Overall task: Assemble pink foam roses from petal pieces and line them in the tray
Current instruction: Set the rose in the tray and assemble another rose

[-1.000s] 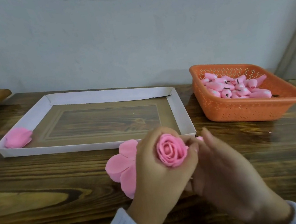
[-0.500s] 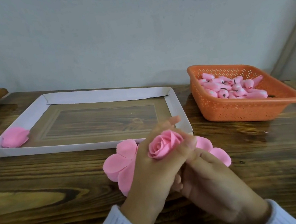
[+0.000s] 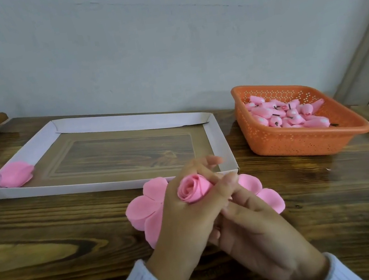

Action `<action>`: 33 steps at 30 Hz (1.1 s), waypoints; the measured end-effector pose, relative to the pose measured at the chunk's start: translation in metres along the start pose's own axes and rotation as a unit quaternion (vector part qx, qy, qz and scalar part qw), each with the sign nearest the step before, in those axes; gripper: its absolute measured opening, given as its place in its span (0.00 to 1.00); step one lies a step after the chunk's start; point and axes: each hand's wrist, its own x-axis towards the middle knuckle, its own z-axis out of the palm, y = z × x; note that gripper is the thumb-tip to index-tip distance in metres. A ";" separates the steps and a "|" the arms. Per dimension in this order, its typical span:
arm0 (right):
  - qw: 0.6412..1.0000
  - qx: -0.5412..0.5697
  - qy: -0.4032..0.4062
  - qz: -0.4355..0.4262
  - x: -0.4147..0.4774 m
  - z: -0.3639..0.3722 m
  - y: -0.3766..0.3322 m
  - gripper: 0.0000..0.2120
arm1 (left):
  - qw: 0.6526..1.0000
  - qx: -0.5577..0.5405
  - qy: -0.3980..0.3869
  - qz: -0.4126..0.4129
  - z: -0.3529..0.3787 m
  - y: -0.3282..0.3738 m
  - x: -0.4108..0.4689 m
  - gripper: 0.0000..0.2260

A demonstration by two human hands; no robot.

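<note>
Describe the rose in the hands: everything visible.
The rose is a pink bud of soft, foam-like petals rolled in a spiral, its open top tilted toward the camera. The left hand curls round its sides, holding it above the table; its base is hidden. Flat petals spread behind it.

My left grip (image 3: 185, 214) curls round a rolled rosebud (image 3: 193, 188) over flat petal pieces (image 3: 143, 209) on the tabletop (image 3: 50, 245). My right grip (image 3: 261, 231) tucks under it, fingers hidden. At ten o'clock, the white tray (image 3: 218, 139) holds one pink bloom (image 3: 16, 173); at two o'clock, an orange basket (image 3: 300, 143) of cores (image 3: 288, 115).
</note>
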 end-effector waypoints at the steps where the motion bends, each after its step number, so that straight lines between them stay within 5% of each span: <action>1: 1.000 -0.005 0.011 0.000 0.001 0.000 -0.001 0.19 | 1.000 0.002 0.001 0.005 0.000 0.000 0.000 0.12; 5: 0.997 -0.048 0.068 0.006 0.002 -0.005 0.002 0.22 | 0.999 -0.008 -0.039 0.003 0.000 0.002 0.002 0.12; 10: 1.000 -0.011 0.002 0.003 0.001 -0.003 0.000 0.21 | 0.999 0.029 -0.022 0.039 -0.001 -0.002 0.006 0.09; 15: 0.995 -0.060 0.072 0.026 0.003 -0.007 0.003 0.17 | 0.999 0.003 -0.044 0.002 0.000 -0.002 0.004 0.06; 20: 0.999 -0.029 0.022 0.006 0.001 -0.004 0.001 0.18 | 1.000 0.001 -0.013 0.012 -0.003 -0.001 0.004 0.11; 23: 0.995 -0.066 0.068 0.023 0.001 -0.006 0.001 0.15 | 0.998 -0.005 -0.060 0.010 -0.003 -0.001 0.001 0.06; 26: 0.990 -0.102 0.086 0.032 0.001 -0.007 0.000 0.15 | 0.996 -0.010 -0.087 -0.012 -0.004 -0.001 0.002 0.12; 30: 0.999 -0.030 0.015 0.016 -0.001 -0.002 -0.003 0.22 | 0.998 -0.004 -0.064 0.006 -0.006 0.000 0.005 0.10; 33: 0.995 -0.071 0.065 0.030 0.000 -0.003 -0.002 0.20 | 0.994 -0.018 -0.103 -0.014 -0.007 -0.001 0.002 0.09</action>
